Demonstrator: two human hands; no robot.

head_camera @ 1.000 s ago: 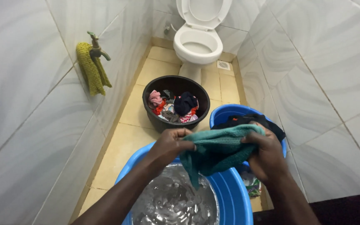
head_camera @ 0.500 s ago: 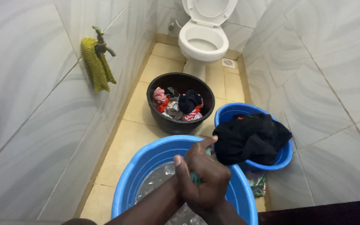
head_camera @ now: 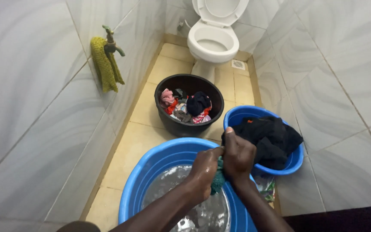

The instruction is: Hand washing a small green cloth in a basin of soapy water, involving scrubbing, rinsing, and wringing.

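Tiled washroom, tan floor point(head_camera: 144, 137); toilet point(head_camera: 213, 41) at far end. Left hand point(head_camera: 205, 168) and right hand point(head_camera: 238, 157) both clench bunched teal cloth point(head_camera: 217, 182) over blue basin point(head_camera: 151, 165) of water.

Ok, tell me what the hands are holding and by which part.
Both hands, left hand and right hand, squeeze a bunched teal cloth between them, around its upper end, over the water-filled blue basin.

Two tubs point(head_camera: 151, 172) point(head_camera: 293, 161) side by side, bucket point(head_camera: 185, 126) behind them, toilet point(head_camera: 213, 43) farthest.
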